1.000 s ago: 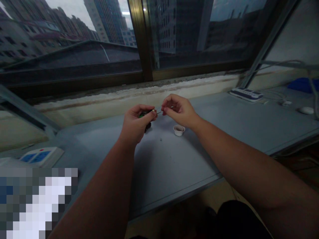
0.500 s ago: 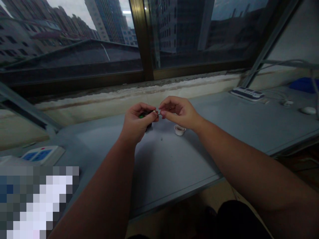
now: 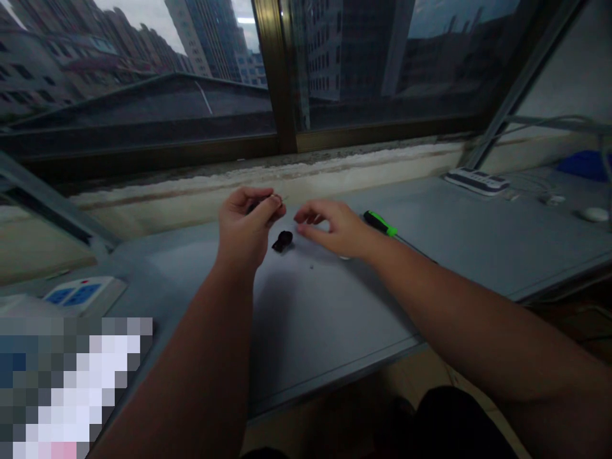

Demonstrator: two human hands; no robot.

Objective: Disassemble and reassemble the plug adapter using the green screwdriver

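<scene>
The left hand is closed, its thumb and fingers pinching one small dark piece, from which a single thin tip sticks out toward the right; the fingers cover most of the piece, so its full shape cannot be told. The right hand is open in a loose curl, a gap between thumb and fingers and nothing visible in its grasp; the two hands are apart. Between and a little below them, one black part lies on the grey table, touching neither hand. One tiny bit (too small to make out) lies nearer the table's front edge. Just below the right hand shows a sliver of one white object, the rest hidden. Beyond the right wrist lies one screwdriver with a black and green handle, its shaft slanting down to the right until the forearm hides it. Farther out there are two power strips, one at the far left and one toward the right, then one white rounded item and one blue item at the right end.
</scene>
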